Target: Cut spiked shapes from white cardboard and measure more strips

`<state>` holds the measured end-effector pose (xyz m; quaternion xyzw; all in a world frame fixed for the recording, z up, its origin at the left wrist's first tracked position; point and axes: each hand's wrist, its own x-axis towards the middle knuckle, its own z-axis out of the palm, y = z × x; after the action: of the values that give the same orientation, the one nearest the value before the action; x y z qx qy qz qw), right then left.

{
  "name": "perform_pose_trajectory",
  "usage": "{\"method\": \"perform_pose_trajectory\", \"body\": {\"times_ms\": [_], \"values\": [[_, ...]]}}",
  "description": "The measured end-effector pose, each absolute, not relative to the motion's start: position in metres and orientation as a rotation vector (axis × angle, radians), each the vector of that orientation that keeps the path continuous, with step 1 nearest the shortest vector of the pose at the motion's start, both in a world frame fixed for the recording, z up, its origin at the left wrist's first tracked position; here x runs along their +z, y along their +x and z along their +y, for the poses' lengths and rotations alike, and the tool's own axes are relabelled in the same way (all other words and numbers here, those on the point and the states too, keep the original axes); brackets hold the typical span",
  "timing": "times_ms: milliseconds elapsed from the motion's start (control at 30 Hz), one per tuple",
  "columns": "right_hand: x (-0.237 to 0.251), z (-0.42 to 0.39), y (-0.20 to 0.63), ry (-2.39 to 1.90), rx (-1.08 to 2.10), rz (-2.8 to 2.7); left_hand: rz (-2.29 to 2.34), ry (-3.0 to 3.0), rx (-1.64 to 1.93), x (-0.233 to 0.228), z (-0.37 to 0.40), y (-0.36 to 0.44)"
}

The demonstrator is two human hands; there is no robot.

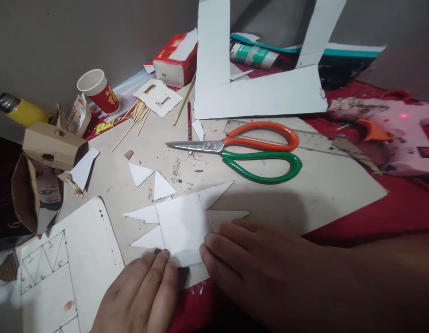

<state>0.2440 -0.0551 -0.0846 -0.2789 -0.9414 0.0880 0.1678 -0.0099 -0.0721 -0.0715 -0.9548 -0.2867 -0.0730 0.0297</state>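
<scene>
A white cardboard cut-out (181,222), a square with pointed triangular flaps on its sides, lies flat on a beige cardboard sheet (325,185). My left hand (141,296) rests palm down at its near left corner, fingertips touching the edge. My right hand (249,268) lies flat at its near right side, fingers pressing on the lower right flap. Neither hand grips anything. Two loose white triangles (150,180) sit just beyond the cut-out.
Scissors (249,150) with orange and green handles lie beyond the cut-out. A large white cardboard frame (256,92) stands behind them. A glue gun (391,134) rests right. Left: a sheet with drawn triangles (61,273), a small cardboard box (51,145), a paper cup (98,90), wooden sticks (131,122).
</scene>
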Motion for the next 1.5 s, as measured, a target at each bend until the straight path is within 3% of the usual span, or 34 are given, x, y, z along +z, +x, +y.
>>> {"method": "perform_pose_trajectory", "body": {"times_ms": [267, 567, 900, 1500], "values": [[-0.073, -0.021, 0.256, -0.97, 0.881, -2.664, -1.311, -3.265, -0.228, -0.057, -0.039, -0.004], [-0.068, -0.013, 0.254, -1.08, 1.062, -2.544, -1.557, -3.23, -0.399, -0.063, -0.033, 0.002], [-0.077, -0.014, 0.252, -1.101, 0.968, -2.481, -1.698, -3.251, 0.006, -0.054, -0.015, 0.008], [-0.047, 0.003, 0.232, -1.317, 0.938, -2.86, -1.741, -3.185, 0.297, -0.055, -0.011, 0.018]]}}
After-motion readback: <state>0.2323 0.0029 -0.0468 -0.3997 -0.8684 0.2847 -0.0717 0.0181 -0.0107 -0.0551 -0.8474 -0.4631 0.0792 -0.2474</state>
